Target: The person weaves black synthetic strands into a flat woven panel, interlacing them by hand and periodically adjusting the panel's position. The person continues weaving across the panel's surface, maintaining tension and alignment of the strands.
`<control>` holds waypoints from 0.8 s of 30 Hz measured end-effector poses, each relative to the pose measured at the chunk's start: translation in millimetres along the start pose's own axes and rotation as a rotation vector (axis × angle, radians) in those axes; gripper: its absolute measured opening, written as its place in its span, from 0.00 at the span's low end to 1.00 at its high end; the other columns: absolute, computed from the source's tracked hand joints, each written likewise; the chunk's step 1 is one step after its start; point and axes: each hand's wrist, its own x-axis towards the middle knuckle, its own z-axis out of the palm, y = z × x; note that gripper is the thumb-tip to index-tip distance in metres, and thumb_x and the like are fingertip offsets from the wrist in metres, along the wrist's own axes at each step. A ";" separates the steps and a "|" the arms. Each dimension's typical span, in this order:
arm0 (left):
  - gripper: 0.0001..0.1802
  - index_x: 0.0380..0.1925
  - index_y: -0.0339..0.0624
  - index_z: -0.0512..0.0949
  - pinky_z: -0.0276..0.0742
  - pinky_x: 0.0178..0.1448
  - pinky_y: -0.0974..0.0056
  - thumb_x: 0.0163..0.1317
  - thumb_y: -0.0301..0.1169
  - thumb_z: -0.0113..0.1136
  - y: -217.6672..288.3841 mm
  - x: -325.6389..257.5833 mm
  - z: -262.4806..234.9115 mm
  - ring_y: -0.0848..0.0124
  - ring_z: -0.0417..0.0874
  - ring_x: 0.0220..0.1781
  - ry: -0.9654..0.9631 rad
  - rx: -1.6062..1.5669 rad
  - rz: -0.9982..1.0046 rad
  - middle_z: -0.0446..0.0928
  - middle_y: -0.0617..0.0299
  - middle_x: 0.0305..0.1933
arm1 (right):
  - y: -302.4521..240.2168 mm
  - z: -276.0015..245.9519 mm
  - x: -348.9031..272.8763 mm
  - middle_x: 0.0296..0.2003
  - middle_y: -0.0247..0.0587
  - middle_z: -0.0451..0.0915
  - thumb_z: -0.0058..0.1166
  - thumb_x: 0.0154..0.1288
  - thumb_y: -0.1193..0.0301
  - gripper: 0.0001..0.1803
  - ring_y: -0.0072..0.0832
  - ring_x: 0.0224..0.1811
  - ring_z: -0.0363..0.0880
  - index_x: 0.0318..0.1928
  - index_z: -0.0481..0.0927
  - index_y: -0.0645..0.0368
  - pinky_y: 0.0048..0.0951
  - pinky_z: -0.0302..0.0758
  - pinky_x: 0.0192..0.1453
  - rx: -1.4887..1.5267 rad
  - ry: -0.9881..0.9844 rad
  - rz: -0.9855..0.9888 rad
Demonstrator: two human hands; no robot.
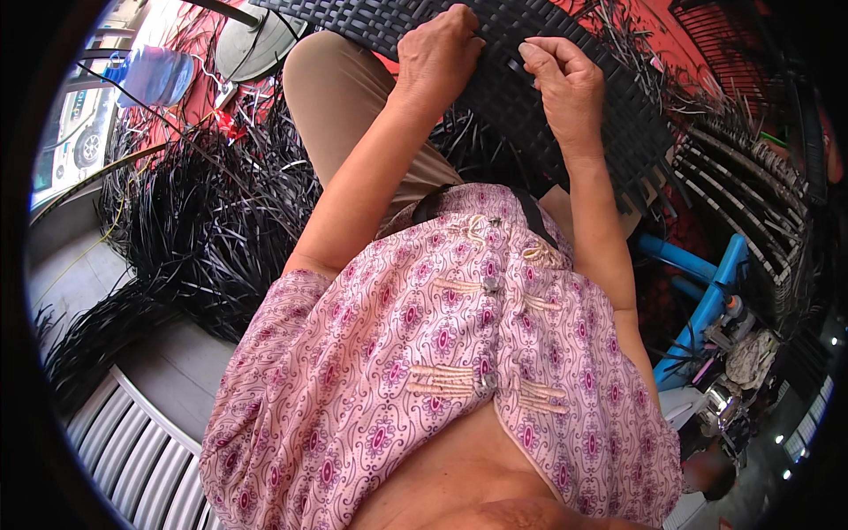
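Observation:
A black woven panel of flat plastic strips lies across my lap and reaches up past the top of the picture. Over its upper part is my left hand, its fingers curled closed; whatever they grip, if anything, is hidden. To its right, my right hand is bent into a pinch, thumb and forefinger close together just above the weave. I cannot make out a strip between those fingertips. Short loose strip ends stick out along the panel's lower right edge.
Heaps of loose black strips spread on the left. A blue-tinted water jug and a round grey base stand at upper left. On the right are a blue plastic frame and stacked dark slatted pieces. A white slatted seat is lower left.

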 end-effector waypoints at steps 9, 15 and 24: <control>0.13 0.45 0.48 0.80 0.82 0.47 0.52 0.60 0.33 0.63 -3.9 3.8 15.4 0.54 0.88 0.42 -0.028 0.043 -0.005 0.86 0.57 0.38 | 6.2 10.4 -2.1 0.26 0.42 0.87 0.65 0.65 0.71 0.07 0.25 0.26 0.85 0.35 0.86 0.63 0.28 0.80 0.35 -0.250 0.003 -0.061; 0.11 0.44 0.44 0.80 0.83 0.48 0.53 0.61 0.29 0.60 -7.1 -2.2 23.0 0.54 0.88 0.42 0.062 -0.032 0.072 0.86 0.54 0.38 | 12.1 18.2 0.1 0.30 0.50 0.86 0.62 0.63 0.71 0.07 0.44 0.31 0.87 0.31 0.85 0.62 0.39 0.83 0.38 -0.442 0.010 -0.142; 0.12 0.46 0.40 0.80 0.83 0.51 0.57 0.61 0.26 0.61 -13.8 -2.1 19.5 0.56 0.89 0.44 0.062 -0.298 -0.048 0.86 0.52 0.39 | 11.1 36.3 5.5 0.32 0.54 0.86 0.55 0.66 0.67 0.12 0.50 0.35 0.87 0.31 0.82 0.63 0.48 0.84 0.43 -0.815 -0.047 -0.203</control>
